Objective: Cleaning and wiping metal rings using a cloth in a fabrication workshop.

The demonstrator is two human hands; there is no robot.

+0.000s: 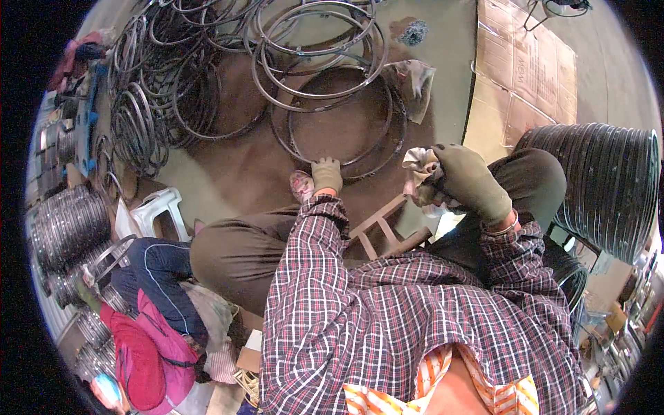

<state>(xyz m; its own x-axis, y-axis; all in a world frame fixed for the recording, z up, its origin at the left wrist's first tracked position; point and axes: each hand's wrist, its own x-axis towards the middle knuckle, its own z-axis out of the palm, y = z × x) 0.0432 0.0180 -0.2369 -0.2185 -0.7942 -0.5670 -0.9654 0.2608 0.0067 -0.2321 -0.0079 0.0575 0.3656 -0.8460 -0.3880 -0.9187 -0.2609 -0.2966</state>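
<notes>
Plaid cloth in red, white and dark checks fills the near part of the view, the person's own shirt, with both sleeves running up from the lower edge. Just past it the knees in brown trousers spread over a low wooden stool [387,232], whose pale slats show between the legs.

The right hand [470,181], in an olive glove, is clenched around a crumpled whitish rag [420,173], held up above the right knee; a metal bangle sits at that wrist. The left hand [326,176], gloved the same way, reaches down to the floor, its fingers resting on the near edge of a large metal ring [339,128] lying flat on the brown ground; whether those fingers actually grasp the ring or only press on it cannot be told. A sandalled foot shows just beside that hand.

To the left of the knees lie a white plastic stool [158,207] and a heap of blue and pink clothing [159,311]. To the right stands a thick stack of dark rings [602,183] on edge.

Farther off, a tangle of loose rings [207,62] covers the floor, more stacked rims line the left rim, and flattened cardboard [526,62] lies at the upper right.
</notes>
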